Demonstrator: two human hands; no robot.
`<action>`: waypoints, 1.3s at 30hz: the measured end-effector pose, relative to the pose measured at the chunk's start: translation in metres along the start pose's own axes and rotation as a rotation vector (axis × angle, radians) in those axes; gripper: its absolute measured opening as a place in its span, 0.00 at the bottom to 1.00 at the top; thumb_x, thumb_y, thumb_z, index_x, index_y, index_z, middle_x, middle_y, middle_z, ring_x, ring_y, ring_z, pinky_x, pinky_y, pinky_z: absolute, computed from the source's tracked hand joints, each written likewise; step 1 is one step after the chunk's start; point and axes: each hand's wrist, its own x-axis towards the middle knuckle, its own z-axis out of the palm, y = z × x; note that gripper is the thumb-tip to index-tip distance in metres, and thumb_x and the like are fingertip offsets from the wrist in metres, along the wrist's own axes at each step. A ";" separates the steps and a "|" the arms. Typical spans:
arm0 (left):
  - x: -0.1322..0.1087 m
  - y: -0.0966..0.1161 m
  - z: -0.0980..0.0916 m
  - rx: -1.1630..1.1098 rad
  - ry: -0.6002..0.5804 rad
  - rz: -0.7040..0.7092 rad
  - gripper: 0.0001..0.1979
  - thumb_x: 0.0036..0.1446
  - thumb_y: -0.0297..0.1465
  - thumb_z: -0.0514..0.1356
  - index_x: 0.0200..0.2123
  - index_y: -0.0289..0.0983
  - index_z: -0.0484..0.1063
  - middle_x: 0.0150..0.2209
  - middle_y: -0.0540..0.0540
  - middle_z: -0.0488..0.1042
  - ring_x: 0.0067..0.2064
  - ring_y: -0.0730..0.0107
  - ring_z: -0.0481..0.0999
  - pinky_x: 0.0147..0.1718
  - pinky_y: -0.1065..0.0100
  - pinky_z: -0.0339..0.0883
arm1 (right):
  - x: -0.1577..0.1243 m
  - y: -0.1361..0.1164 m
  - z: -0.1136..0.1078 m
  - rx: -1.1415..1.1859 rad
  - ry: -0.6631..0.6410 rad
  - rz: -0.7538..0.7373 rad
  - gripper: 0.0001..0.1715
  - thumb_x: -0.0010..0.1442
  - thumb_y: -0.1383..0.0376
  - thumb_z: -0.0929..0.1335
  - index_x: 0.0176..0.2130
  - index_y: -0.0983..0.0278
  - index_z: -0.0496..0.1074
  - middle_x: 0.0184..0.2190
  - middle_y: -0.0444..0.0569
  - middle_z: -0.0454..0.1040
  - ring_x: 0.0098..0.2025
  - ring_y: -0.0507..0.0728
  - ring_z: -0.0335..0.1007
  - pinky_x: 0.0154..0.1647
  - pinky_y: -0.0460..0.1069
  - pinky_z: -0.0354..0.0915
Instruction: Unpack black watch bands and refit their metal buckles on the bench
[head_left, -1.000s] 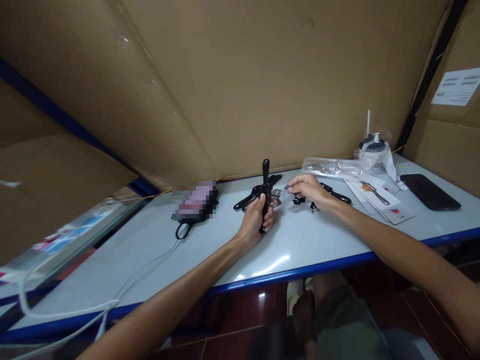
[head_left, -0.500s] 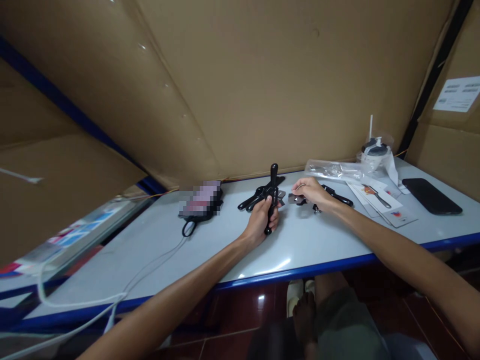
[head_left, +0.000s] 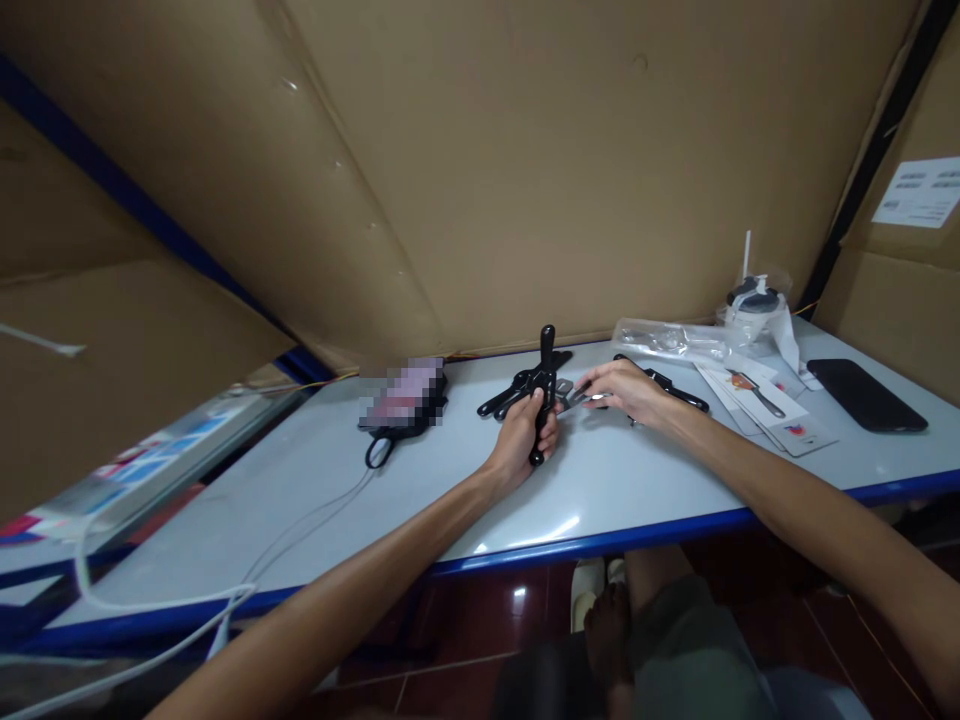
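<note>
My left hand (head_left: 521, 435) is closed around a black spokeshave (head_left: 547, 350), its two rounded handles pointing up and down. Right beside it, my right hand (head_left: 626, 392) pinches a small flat metal blade (head_left: 571, 402) between thumb and fingers, close to the spokeshave's middle. Whether the blade touches the tool cannot be made out. Behind my left hand lie more black spokeshaves (head_left: 493, 404) in a loose heap. Another black spokeshave (head_left: 682, 393) rests on the table, partly hidden by my right hand.
The white table (head_left: 420, 500) has a blue front edge. At left lies a phone in a black case (head_left: 405, 395), near a white cable (head_left: 165, 608). To the right are printed cards (head_left: 757, 395), clear plastic packaging (head_left: 667, 340), a lidded cup (head_left: 754, 305) and a black phone (head_left: 866, 395).
My right hand has moved slightly left and turned, bringing the metal blade up to the spokeshave. My left hand keeps its grip in nearly the same place.
</note>
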 end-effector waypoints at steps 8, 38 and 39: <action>0.002 -0.001 -0.001 -0.005 -0.003 -0.001 0.25 0.58 0.53 0.65 0.33 0.36 0.69 0.16 0.59 0.58 0.14 0.80 0.53 0.12 0.75 0.51 | -0.005 -0.003 0.003 -0.014 0.049 0.058 0.08 0.50 0.74 0.68 0.28 0.64 0.76 0.30 0.51 0.80 0.34 0.56 0.77 0.32 0.48 0.74; 0.000 0.005 0.000 0.010 0.060 -0.057 0.23 0.66 0.51 0.56 0.31 0.36 0.68 0.16 0.56 0.59 0.13 0.78 0.53 0.10 0.75 0.45 | -0.001 0.008 0.013 -0.023 0.156 -0.035 0.07 0.53 0.65 0.74 0.29 0.64 0.73 0.22 0.39 0.64 0.25 0.48 0.56 0.28 0.46 0.55; 0.000 0.005 0.000 0.017 0.061 -0.058 0.23 0.66 0.51 0.56 0.32 0.36 0.68 0.15 0.56 0.58 0.13 0.78 0.53 0.10 0.75 0.45 | -0.001 0.009 0.013 -0.019 0.145 -0.039 0.07 0.53 0.65 0.74 0.29 0.64 0.72 0.22 0.39 0.65 0.25 0.48 0.56 0.28 0.46 0.55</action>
